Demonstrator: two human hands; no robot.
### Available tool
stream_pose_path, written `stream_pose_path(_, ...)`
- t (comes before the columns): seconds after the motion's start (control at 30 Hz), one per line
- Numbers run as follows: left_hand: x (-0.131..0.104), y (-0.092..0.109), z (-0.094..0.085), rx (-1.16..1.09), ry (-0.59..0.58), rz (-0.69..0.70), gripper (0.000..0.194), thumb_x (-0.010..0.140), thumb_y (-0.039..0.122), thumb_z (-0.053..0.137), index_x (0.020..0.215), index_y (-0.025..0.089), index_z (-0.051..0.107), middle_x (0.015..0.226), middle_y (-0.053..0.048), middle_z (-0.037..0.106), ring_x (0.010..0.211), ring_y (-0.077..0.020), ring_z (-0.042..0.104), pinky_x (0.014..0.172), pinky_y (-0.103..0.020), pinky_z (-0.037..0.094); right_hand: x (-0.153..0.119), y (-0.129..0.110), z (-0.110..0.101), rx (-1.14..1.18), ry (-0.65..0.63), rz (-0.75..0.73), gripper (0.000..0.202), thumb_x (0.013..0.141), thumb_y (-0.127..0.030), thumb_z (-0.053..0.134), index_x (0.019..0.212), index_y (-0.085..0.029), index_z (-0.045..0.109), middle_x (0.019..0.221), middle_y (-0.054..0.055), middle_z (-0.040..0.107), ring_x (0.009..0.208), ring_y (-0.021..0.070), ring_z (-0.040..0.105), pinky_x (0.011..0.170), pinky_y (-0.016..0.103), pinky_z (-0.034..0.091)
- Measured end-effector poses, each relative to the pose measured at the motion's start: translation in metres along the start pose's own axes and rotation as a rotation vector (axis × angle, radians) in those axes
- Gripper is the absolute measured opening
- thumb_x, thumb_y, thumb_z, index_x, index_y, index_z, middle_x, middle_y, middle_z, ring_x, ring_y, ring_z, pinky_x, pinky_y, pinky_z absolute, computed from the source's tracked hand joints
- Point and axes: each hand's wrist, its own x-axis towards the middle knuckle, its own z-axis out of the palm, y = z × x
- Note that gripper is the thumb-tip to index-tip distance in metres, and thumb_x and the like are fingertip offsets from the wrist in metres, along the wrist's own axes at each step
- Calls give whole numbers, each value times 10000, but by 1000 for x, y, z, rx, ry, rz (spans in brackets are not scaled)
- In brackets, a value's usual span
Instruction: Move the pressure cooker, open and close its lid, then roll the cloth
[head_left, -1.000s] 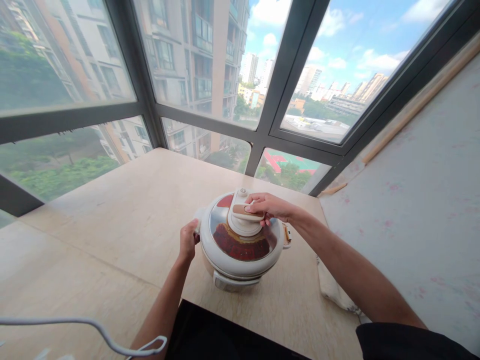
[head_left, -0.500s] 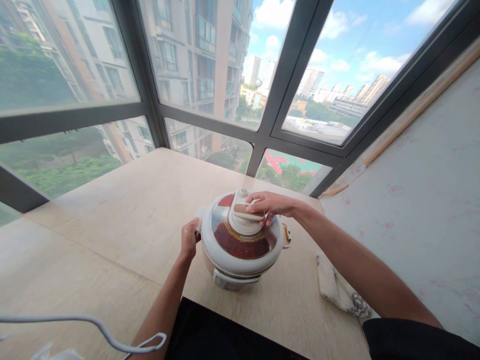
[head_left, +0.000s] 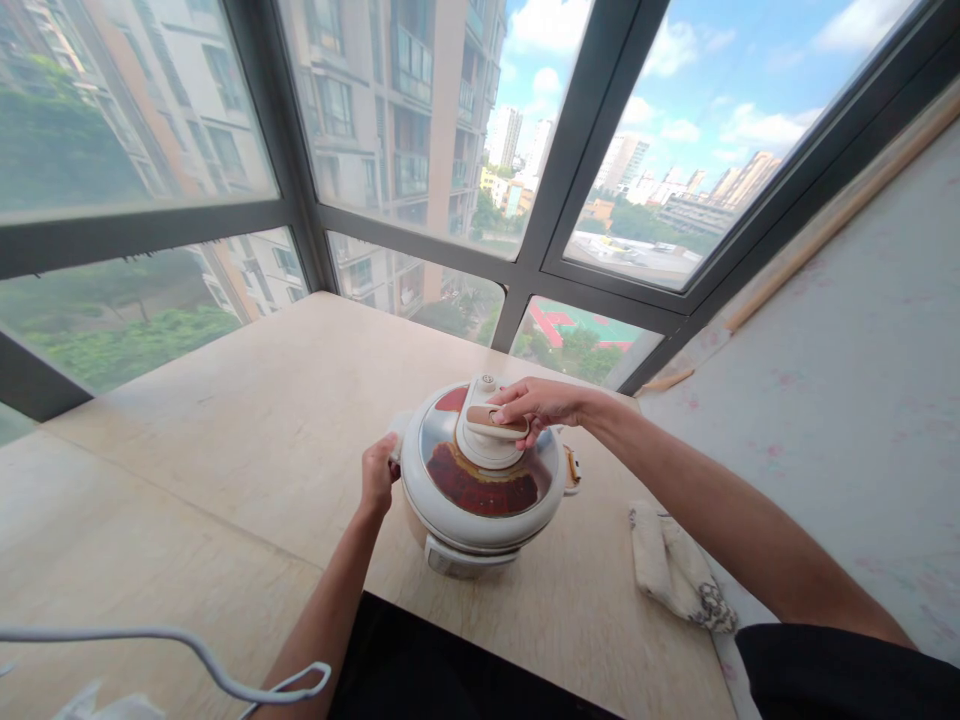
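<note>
Near the bench's (head_left: 225, 480) front edge stands a pressure cooker (head_left: 484, 480), the right hand (head_left: 536, 405) clasping its lid handle (head_left: 491, 425), the left hand (head_left: 377, 475) gripping its side handle.

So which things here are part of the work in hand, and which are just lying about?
In hand:
- cooker, on the counter
- lid handle, gripped by the right hand
- cooker's side, held by the left hand

Lying about:
- crumpled cloth
- white cable
</note>
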Motion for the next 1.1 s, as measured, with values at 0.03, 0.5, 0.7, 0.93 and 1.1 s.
stream_pose_path(0.03, 0, 0, 0, -3, 2, 1, 412, 681, 525, 590, 521, 220, 365, 426, 66, 318, 377, -62, 264, 371, -199, 195, 0, 1, 2, 10, 27, -5, 486, 675, -297, 873, 1123, -155, 747, 792, 21, 737, 592, 140, 702, 568, 240, 649)
stream_pose_path(0.5, 0, 0, 3, -11, 43, -11, 402, 664, 510, 574, 496, 218, 354, 407, 64, 309, 369, -60, 256, 370, -196, 171, -1, 12, 17, 78, 175, -70, 414, 669, -288, 837, 1042, -126, 761, 656, 4, 689, 487, 139, 665, 425, 192, 571)
stream_pose_path(0.7, 1, -1, 2, -8, 55, -21, 407, 642, 524, 594, 511, 218, 358, 420, 69, 311, 374, -57, 260, 371, -195, 179, -1, 15, 8, 1, 81, -124, 478, 734, -377, 819, 1150, -156, 735, 711, 3, 698, 502, 115, 655, 459, 187, 569)
stream_pose_path(0.93, 4, -5, 0, 0, 44, -14, 417, 648, 534, 598, 504, 218, 367, 417, 64, 321, 370, -61, 269, 367, -195, 185, -11, 9, 9, -211, 22, -173, 473, 830, -512, 736, 1186, -202, 697, 778, -12, 672, 519, 77, 602, 488, 170, 512)
stream_pose_path(1.1, 2, -4, 0, 2, 44, -30, 402, 663, 524, 581, 504, 222, 369, 410, 63, 314, 364, -66, 264, 358, -199, 181, -18, 8, 17, -430, 234, -263, 420, 888, -579, 612, 905, -167, 688, 800, 11, 638, 660, 124, 594, 563, 212, 493)
